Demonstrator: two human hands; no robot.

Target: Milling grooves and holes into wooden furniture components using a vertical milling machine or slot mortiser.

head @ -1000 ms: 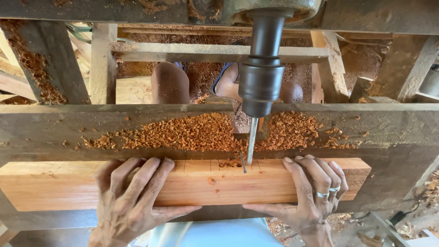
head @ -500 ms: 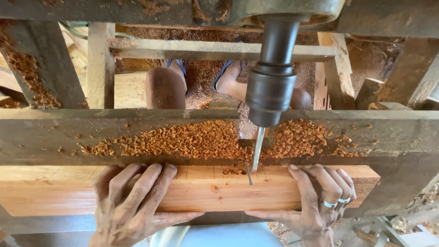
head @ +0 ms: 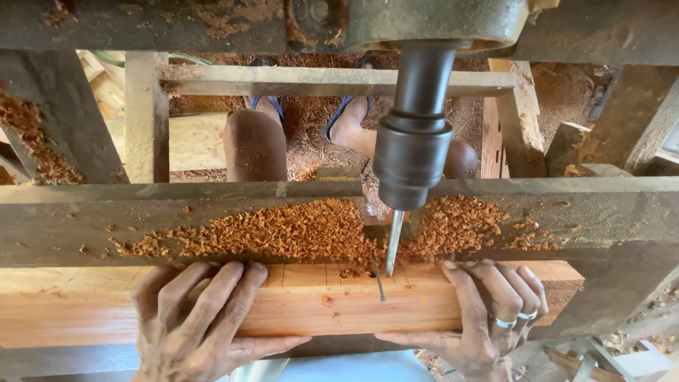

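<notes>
Looking down through the head camera, I am pressing both hands onto a long reddish wooden beam point(head: 339, 311) that is lying crosswise on the grey machine table point(head: 622, 212).

My left hand point(head: 198, 318) is draped over the beam's near edge, left of its middle. The fingers point(head: 219, 290) are spreading wide and lying flat across the top face, with the tips reaching toward the far edge; the thumb is running along the near side face. They are not closing around the beam, only bearing down on it.

My right hand point(head: 488, 311) is doing the same toward the beam's right end, fingers closer together and curling over the top, two silver rings point(head: 513, 320) showing on them. The thumb is lying along the near side, pointing left.

Between my hands, the beam's top is carrying pencil lines and a small dark cut. A slim metal bit point(head: 393, 240) is coming down there, its tip touching or just above the wood at the far edge; I cannot tell which. Above it the dark chuck point(head: 411, 159) is hanging from the machine head.

Orange wood shavings point(head: 283, 230) are piling on the table just behind the beam, touching its far edge. Beyond the table, under the wooden frame point(head: 311, 79), a person's legs point(head: 256, 145) and sandalled feet are standing on the chip-covered floor.
</notes>
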